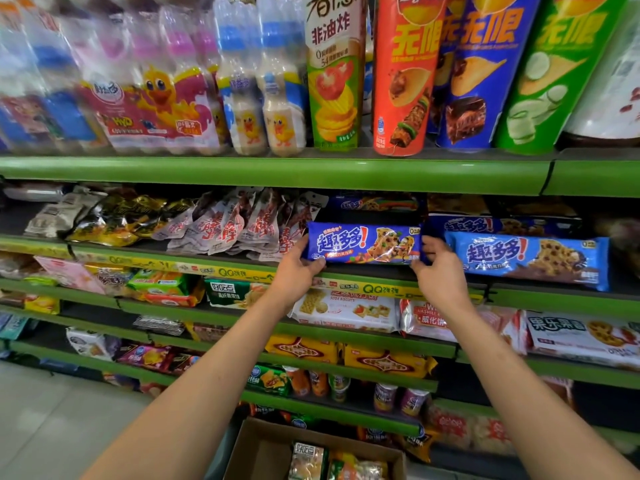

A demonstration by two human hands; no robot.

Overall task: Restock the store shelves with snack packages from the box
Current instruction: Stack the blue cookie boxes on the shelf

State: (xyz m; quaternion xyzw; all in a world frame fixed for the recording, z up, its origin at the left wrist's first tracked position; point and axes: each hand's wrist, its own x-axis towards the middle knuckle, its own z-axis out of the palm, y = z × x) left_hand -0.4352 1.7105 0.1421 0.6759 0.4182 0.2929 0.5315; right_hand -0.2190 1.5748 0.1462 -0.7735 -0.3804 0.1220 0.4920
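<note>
Hands grip the blue cookie package (363,244) by its two short ends, left hand (298,268) and right hand (437,268), at the front of the middle shelf (242,261). Likely light, crinkly, slippery, its contents breakable; end holds suit it.

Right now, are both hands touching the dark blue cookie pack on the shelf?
Touching. The head view shows the left hand gripping the left end of the dark blue cookie pack and the right hand pinching its right end.
</note>
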